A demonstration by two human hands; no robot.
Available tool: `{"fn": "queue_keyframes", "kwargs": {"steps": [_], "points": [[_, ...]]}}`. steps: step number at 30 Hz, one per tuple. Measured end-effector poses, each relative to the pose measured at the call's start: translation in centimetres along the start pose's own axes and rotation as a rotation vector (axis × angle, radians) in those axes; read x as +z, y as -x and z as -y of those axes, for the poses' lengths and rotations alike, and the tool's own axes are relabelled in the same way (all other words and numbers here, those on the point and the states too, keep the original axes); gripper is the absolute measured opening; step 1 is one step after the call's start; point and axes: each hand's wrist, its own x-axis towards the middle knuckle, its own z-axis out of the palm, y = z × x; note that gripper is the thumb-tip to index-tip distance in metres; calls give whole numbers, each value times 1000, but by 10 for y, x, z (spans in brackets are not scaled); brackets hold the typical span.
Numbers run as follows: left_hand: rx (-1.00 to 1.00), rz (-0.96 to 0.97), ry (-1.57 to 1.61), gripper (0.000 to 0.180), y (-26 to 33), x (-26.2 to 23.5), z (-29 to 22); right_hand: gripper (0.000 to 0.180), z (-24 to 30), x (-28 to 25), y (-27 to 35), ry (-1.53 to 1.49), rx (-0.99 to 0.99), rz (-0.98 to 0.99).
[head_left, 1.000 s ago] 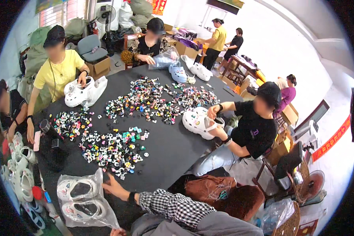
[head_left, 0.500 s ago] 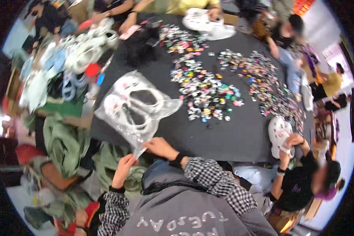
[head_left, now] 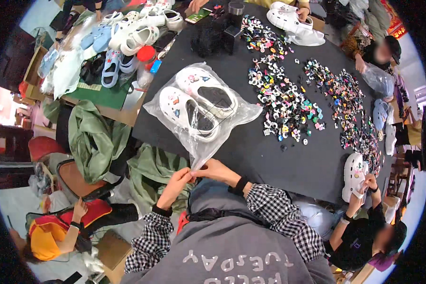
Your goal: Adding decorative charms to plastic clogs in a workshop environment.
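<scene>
A clear plastic bag (head_left: pixel 244 113) lies on the black table, with a pair of white clogs (head_left: pixel 177 106) inside. The clogs carry small colourful charms on their toes. The bag's gathered end reaches over the near table edge. There my left hand (head_left: pixel 174 188) pinches its tip, and my right hand (head_left: pixel 218 172) grips the same end just beside it. The two hands almost touch, and the fingertips partly hide the plastic between them.
Heaps of small charms (head_left: pixel 288 104) spread over the table (head_left: pixel 260 165). A co-worker at the right holds a white clog (head_left: pixel 353 177). More clogs (head_left: pixel 139 40) pile up at the far left, near a red-lidded jar (head_left: pixel 146 54). Another person in orange (head_left: pixel 47 236) is at lower left.
My hands have come closer together at the bag's end. The whole view has shifted, so the table and bag appear further right. A person in orange shows at lower left.
</scene>
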Motion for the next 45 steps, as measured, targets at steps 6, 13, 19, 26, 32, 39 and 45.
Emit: {"fn": "queue_keyframes", "kwargs": {"steps": [6,13,19,26,32,39,45], "points": [[0,-104,-87,17,5,-5,-3,27,12,-5,0,159,115,-72],[-20,-89,-170,22,-5,-26,11,30,2,-77,5,-16,25,-518],[25,-111,-132,18,-15,-41,15,28,16,-141,8,-147,-111,-733],[40,-116,-167,19,-13,-42,12,25,25,-177,17,-141,-178,-851],[18,-65,-204,18,-9,-36,7,25,28,-182,21,-139,-184,-814],[241,-401,-213,33,-26,-21,5,34,22,-146,28,-415,-39,-644],[558,-516,-794,61,-59,28,-60,29,11,-105,12,-313,9,-400]]}}
